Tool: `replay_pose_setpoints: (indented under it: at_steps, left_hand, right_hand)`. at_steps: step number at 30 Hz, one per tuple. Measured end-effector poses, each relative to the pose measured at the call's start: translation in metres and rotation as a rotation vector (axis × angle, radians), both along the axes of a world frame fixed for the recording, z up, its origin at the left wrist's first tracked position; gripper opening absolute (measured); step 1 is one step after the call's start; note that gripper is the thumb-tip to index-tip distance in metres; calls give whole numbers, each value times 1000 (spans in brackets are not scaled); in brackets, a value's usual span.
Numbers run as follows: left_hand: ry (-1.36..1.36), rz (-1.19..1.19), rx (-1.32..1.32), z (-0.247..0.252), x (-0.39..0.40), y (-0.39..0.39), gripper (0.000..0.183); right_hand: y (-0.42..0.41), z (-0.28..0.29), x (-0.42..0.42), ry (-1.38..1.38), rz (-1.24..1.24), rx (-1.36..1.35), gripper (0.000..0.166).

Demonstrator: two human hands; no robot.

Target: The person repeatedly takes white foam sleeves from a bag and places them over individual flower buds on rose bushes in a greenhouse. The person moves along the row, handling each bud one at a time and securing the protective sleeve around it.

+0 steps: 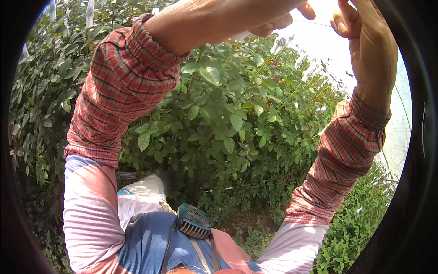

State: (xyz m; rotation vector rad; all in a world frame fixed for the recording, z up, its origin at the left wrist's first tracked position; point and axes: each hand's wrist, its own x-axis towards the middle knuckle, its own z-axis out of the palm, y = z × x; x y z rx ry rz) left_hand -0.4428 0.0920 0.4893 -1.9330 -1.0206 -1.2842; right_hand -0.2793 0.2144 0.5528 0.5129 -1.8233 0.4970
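Note:
My left hand [273,15] is raised at the top edge, partly cut off, with its visible fingers curled. Opposite it, my right hand [371,44] is held up with bent fingers, its upper part also out of the picture. A bright gap separates the visible fingertips of the two hands. Whether either one grips anything cannot be seen. Just below my left hand, part of a white cover [241,36] shows among the leaves. A flower bud in a white mesh sleeve [280,44] stands on its stem between and below the hands.
Dense leafy bushes, apparently roses [219,116], fill the space before me. More white mesh sleeves [89,13] top stems at the upper left. A white sack [145,190] lies near my left side. A small dark-green fan [193,221] rests on my chest. Pale sheeting [398,130] rises at right.

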Motion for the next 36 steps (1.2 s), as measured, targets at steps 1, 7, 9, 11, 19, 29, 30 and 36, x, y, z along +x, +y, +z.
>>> replay_pose_setpoints:
  at_steps: [1,7,9,11,19,29,30,36]
  left_hand:
    - [-60,-38,-40,-8,1,10,51]
    - [-740,-597,-584,-108,9,73,37]
    - [-857,-615,-668,-142,0,97,24]
    - [-833,-538,-657,-179,1,116,15]
    - [-1058,-358,-734,-301,3,91,19]
    - [-1278,-362,-648,-351,-73,97,13]
    - [-1264,-340,-644,-352,-74,103,13]
    - [-1275,-432,-766,-346,-67,138,21]
  right_hand:
    - [16,0,4,65,-67,-10,31]
    - [91,-106,46,-206,64,-629,17]
    - [104,-165,26,-417,0,-798,14]
    - [105,-222,10,-521,30,-946,13]
    - [65,-356,-15,-594,-6,-1234,15]
    - [60,-404,-106,-386,-444,-551,21]
    - [64,-405,-109,-331,-544,-413,20]
    - [90,-406,-94,-417,-557,-567,13]
